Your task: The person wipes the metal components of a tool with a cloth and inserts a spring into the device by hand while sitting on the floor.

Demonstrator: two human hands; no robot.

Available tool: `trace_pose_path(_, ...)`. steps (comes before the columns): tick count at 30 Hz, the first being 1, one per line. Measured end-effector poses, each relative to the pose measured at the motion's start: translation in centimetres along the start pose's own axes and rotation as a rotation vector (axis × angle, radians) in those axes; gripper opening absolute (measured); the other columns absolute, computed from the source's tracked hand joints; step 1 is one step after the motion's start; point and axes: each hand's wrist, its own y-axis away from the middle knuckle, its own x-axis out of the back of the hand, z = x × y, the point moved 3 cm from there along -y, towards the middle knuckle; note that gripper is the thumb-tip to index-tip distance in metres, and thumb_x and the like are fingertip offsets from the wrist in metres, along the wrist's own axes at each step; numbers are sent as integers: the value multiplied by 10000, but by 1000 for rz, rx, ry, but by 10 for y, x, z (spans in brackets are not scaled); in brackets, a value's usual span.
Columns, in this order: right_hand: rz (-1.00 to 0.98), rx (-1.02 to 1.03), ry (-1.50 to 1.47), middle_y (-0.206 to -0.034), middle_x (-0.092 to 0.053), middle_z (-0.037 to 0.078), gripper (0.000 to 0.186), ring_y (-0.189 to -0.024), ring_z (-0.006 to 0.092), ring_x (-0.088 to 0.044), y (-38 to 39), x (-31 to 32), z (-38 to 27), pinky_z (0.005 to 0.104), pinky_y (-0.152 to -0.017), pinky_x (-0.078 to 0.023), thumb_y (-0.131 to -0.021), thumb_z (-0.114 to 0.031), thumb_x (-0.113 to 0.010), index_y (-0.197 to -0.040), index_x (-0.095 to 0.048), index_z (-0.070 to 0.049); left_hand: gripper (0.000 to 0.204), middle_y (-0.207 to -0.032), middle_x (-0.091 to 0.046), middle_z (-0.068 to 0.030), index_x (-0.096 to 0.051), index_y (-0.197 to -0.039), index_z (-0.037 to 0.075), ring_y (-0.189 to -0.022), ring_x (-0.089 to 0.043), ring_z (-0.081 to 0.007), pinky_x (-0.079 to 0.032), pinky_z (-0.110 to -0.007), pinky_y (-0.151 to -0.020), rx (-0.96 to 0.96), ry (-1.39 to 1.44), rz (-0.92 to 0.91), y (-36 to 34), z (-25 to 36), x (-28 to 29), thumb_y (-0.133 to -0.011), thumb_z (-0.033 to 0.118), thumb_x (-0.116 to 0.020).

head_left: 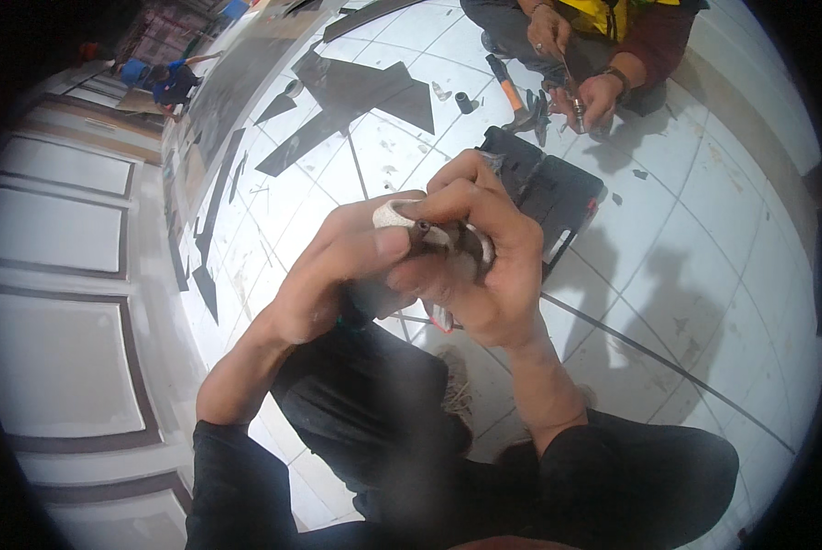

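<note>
Both hands meet in the middle of the head view, above my knees. Between their fingers is a whitish speckled piece (392, 214), curved like a band, with a small dark tube-like end (422, 227) beside it. My left hand (333, 261) pinches it from the left, thumb against the dark end. My right hand (489, 238) wraps round it from the right, fingers curled over the top. The fingers cover most of the piece, so its exact kind cannot be made out. Just below the hands shows a red-edged pale thing (442, 317), mostly hidden.
An opened black tool case (558, 197) lies beyond my right hand. Past it are an orange-handled hammer (507, 87), a short dark cylinder (464, 103) and a crouching co-worker's hands (599, 99) holding a small metal part. Dark cut sheets (356, 101) lie on the white tiles; panelling (58, 357) runs along the left.
</note>
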Motion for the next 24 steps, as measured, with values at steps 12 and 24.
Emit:
trace_pose_path(12,0,-20,51,-991,-573,66,368,-927,143,-567,-9,6,14,269,-770,-489,-834,-265,-845,-1063,-685,-26,842,-992,-587,-81,-509,-1330,-39,-761,-511,-127,-387,-254,-621,31,100,60,-8,2,-3,-970,687,-279)
trace_pose_path(24,-5,45,191,-898,-558,40,347,-931,160,-510,-12,6,6,282,-757,-440,-840,-299,-844,-1016,-708,-32,724,-1180,-592,-125,-476,-1378,-28,-996,-565,-174,-442,-268,-809,23,125,-100,-10,2,2,-897,511,-434)
